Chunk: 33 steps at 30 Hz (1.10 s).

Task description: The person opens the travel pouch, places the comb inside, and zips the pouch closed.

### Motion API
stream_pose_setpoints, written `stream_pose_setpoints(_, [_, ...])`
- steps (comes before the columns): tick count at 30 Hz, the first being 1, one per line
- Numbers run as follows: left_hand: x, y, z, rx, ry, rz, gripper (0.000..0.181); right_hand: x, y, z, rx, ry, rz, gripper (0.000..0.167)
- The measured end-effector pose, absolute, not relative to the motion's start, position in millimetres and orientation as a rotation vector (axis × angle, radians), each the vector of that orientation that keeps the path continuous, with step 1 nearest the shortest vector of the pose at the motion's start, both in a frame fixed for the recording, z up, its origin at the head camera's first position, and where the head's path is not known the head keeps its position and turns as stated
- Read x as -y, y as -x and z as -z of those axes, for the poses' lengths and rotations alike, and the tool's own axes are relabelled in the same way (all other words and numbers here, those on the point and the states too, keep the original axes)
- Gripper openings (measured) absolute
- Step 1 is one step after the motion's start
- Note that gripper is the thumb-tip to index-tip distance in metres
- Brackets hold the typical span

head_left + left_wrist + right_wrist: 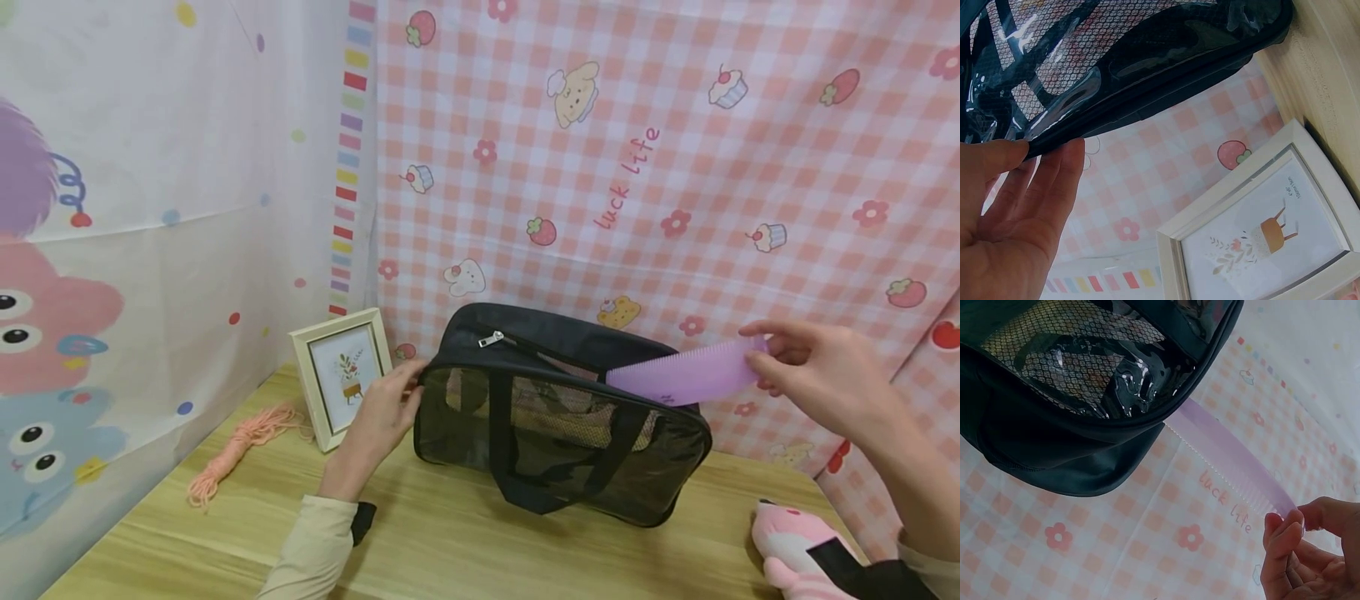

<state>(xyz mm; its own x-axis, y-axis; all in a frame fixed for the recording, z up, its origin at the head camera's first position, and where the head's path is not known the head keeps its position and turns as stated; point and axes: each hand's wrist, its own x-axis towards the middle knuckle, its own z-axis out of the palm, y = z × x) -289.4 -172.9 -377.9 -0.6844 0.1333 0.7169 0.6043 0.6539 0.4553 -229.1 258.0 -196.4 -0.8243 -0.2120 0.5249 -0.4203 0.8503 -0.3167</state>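
While pinching comb (686,377) with right hand (828,371) and bag (555,442) at left end with left hand (382,408), could perhaps snag teeth (1229,479) on poorly visible opening (566,363) if pushed askew.

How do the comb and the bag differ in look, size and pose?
The comb is light purple; the bag is black with see-through panels. The comb is slim, the bag far bulkier. The right hand holds the comb up; the bag stands on the table. A hand touches each.
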Motion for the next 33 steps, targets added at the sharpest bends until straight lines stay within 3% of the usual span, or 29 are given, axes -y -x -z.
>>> stream_pose_setpoints(33, [174,291,378,2.229,0.565,0.908,0.039,-243,250,206,2.638,-0.580,-0.628,0.026])
